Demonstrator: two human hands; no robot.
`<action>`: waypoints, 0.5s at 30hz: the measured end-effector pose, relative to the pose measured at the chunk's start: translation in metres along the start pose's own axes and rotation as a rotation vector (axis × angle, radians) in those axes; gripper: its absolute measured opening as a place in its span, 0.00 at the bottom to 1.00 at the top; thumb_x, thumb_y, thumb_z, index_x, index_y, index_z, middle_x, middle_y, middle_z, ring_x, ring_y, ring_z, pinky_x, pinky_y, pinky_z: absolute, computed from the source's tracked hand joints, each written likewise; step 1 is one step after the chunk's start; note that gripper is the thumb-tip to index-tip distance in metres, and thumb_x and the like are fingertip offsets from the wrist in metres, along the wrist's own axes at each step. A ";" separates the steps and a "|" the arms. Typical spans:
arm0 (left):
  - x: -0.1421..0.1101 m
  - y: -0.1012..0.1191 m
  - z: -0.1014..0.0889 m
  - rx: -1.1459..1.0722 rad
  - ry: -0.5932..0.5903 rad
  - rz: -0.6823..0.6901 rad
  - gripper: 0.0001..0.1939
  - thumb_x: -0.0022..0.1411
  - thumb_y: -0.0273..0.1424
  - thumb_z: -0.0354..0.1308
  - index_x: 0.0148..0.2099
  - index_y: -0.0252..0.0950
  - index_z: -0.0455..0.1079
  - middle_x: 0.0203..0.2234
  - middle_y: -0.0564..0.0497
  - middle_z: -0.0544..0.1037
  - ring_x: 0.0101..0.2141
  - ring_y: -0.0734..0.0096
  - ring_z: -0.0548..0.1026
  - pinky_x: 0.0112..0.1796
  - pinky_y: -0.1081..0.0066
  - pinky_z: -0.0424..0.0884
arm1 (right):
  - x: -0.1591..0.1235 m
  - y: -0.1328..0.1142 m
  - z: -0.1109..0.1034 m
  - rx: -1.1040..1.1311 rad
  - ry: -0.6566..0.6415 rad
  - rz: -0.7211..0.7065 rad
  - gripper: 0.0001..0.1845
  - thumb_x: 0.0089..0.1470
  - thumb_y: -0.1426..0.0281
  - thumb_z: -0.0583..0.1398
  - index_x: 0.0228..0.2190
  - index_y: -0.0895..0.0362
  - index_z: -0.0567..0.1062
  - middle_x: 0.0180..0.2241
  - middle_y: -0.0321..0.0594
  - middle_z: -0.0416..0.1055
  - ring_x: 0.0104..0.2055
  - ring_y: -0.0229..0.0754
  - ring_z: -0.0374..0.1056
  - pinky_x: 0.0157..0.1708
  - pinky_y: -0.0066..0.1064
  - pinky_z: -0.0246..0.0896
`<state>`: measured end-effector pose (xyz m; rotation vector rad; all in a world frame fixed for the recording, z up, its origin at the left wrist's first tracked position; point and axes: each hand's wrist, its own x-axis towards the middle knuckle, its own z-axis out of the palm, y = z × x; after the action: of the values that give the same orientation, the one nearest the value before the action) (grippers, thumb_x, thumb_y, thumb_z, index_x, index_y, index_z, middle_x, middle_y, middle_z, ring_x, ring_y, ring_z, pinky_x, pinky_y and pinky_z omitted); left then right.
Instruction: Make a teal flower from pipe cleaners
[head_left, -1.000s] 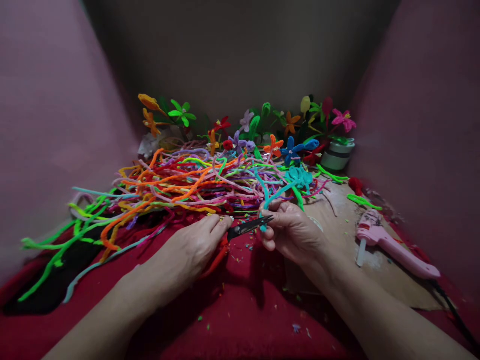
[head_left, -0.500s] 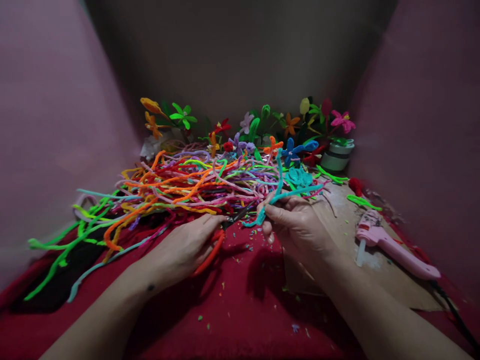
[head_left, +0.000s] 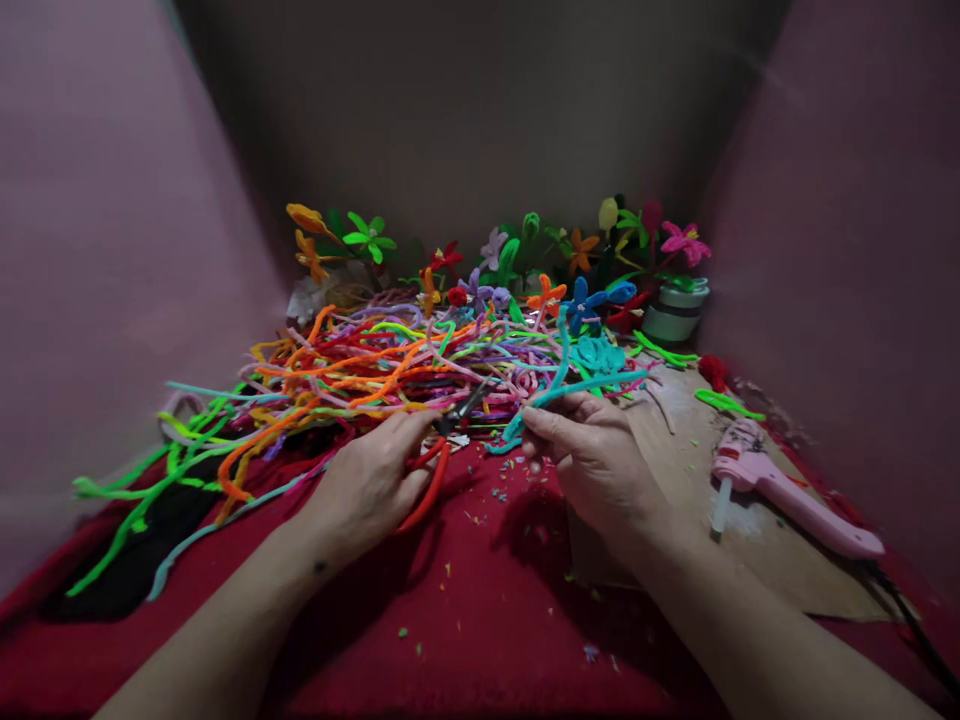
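Note:
My left hand point(head_left: 379, 470) is closed around red-handled pliers point(head_left: 444, 440), whose dark pointed jaws aim up and to the right. Between the thumb and fingers of my right hand point(head_left: 589, 440) is a turquoise pipe cleaner point(head_left: 592, 384). It is bent, with one length standing up, another running right and a short end curling out to the left below the fingertips. The plier jaws are apart from it. Behind both hands spreads a heap of many-coloured pipe cleaners point(head_left: 375, 365). A turquoise coiled piece point(head_left: 598, 354) lies just beyond my right hand.
A pink glue gun point(head_left: 795, 500) lies on a cardboard sheet point(head_left: 645, 540) at the right, its cord trailing off. Pipe-cleaner flowers point(head_left: 585, 302) line the back, near a pale jar point(head_left: 675, 312). Small fuzz scraps dot the red cloth point(head_left: 480, 620). Walls rise on both sides.
The pliers have swung slightly away from the turquoise pipe cleaner, their jaws now pointing more steeply upward. My right hand has shifted its fingers a little on the pipe cleaner.

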<state>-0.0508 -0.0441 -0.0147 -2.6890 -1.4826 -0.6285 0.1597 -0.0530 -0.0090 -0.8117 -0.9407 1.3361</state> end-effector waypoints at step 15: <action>-0.007 0.005 0.005 0.331 0.102 0.243 0.18 0.62 0.29 0.46 0.55 0.34 0.60 0.31 0.48 0.70 0.27 0.69 0.70 0.26 0.71 0.63 | 0.006 -0.002 -0.003 -0.070 0.233 -0.026 0.11 0.40 0.76 0.62 0.15 0.59 0.64 0.15 0.29 0.59 0.16 0.29 0.60 0.14 0.21 0.52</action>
<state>-0.0483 -0.0519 -0.0210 -2.4839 -1.0997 -0.4523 0.1634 -0.0473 -0.0075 -0.9834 -0.8145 1.1629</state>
